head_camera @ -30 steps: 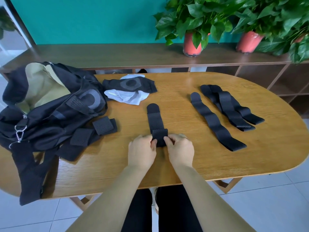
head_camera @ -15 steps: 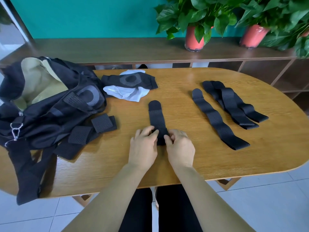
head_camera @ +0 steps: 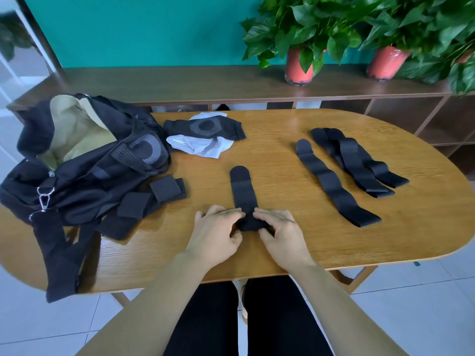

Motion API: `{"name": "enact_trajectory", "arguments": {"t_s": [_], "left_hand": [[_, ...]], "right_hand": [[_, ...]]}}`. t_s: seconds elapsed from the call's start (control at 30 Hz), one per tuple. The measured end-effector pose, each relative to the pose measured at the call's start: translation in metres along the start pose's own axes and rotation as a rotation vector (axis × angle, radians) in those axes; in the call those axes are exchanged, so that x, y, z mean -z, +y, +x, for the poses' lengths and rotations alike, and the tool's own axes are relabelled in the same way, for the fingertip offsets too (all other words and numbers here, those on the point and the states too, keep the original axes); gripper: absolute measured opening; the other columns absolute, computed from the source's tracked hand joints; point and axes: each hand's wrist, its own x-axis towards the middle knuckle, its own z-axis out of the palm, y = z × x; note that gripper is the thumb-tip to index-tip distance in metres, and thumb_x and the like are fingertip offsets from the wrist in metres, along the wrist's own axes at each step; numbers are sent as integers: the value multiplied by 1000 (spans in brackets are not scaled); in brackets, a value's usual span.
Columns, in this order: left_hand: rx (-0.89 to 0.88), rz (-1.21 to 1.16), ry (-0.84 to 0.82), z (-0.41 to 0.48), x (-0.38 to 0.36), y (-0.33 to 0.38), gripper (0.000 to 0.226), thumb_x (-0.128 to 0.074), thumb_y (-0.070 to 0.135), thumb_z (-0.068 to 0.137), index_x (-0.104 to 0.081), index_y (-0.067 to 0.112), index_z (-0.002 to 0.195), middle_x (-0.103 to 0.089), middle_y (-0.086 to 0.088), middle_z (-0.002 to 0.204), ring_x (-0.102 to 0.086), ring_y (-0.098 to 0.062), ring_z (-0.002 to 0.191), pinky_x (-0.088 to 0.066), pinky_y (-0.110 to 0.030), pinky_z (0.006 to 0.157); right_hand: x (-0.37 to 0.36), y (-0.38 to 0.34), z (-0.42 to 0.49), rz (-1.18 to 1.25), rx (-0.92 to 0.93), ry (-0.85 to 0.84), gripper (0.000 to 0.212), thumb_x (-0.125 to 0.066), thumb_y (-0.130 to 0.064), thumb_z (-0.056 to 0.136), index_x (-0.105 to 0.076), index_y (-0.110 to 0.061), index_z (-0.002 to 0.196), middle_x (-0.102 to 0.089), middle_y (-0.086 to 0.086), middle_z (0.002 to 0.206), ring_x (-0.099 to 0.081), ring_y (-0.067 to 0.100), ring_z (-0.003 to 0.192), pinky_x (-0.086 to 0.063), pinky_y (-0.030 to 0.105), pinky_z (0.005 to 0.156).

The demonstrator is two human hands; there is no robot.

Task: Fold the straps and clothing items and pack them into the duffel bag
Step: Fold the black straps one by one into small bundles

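Note:
A black strap (head_camera: 243, 192) lies lengthwise at the middle of the wooden table (head_camera: 282, 242), its near end rolled into a small bundle. My left hand (head_camera: 218, 233) and my right hand (head_camera: 279, 233) pinch that rolled end from either side. The open black duffel bag (head_camera: 77, 160) with a tan lining sits at the left, with folded straps (head_camera: 151, 196) beside it. A long black strap (head_camera: 334, 183) and a pile of black straps (head_camera: 359, 160) lie flat to the right. A black garment (head_camera: 205, 127) rests on a white one (head_camera: 198, 146) at the back.
The bag's shoulder strap (head_camera: 61, 255) hangs over the table's near left edge. A low wooden shelf (head_camera: 205, 83) behind the table carries two potted plants (head_camera: 299, 65), (head_camera: 385, 62). My legs (head_camera: 246, 317) are under the near edge.
The rolled end of the strap has advanced away from me, so the flat part is shorter. Both hands moved forward with it and stay on the roll.

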Motion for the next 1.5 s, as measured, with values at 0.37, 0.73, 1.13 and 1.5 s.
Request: {"name": "enact_trajectory", "arguments": {"t_s": [0.37, 0.73, 1.13, 1.5], "left_hand": [[227, -332, 278, -6, -15, 15, 15, -55, 33, 95, -65, 22, 90, -62, 9, 68, -57, -12, 64, -47, -33, 68], [325, -208, 212, 14, -14, 14, 28, -52, 29, 96, -52, 17, 70, -56, 3, 65, -52, -14, 58, -33, -23, 51], [300, -206, 228, 15, -13, 14, 35, -58, 28, 93, -56, 19, 127, -55, -2, 114, -60, -17, 89, -47, -24, 69], [44, 34, 7, 18, -6, 3, 46, -42, 33, 96, -45, 25, 141, -39, 16, 141, -35, -15, 124, -49, -27, 79]], "right_hand": [[-10, -15, 0, 174, -273, 238, 13, -64, -28, 88, -71, -18, 93, -67, -2, 86, -59, 16, 93, -50, 34, 80], [-25, -20, 17, -202, -263, 320, 23, -56, -36, 92, -72, -23, 102, -69, -2, 94, -54, 19, 94, -32, 29, 75], [-32, -15, 19, -297, -223, 352, 29, -59, -36, 90, -69, -21, 112, -69, 1, 98, -57, 22, 96, -36, 33, 76], [-34, -14, 16, -283, -157, 389, 16, -64, -27, 87, -74, -25, 99, -67, 1, 88, -59, 25, 83, -32, 31, 67]]}}
